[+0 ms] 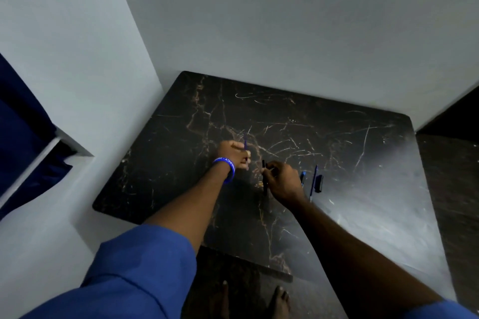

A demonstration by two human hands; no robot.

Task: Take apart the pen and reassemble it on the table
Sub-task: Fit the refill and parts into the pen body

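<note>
My left hand (pixel 234 154), with a blue wristband, is closed around a thin blue refill (pixel 245 140) that sticks up above the fingers. To its right, my right hand (pixel 281 180) grips a black pen barrel (pixel 264 179) held almost upright over the dark marble table (pixel 181 163). The two hands are a little apart. Just right of my right hand lie loose pen parts on the table: a small blue piece (pixel 302 177), a long blue pen piece (pixel 313 180) and a short black cap (pixel 319 183).
White walls close in behind and to the left of the table. A blue curtain (pixel 20 137) hangs at the far left. My bare feet (pixel 280 300) stand on the dark floor below the table's front edge.
</note>
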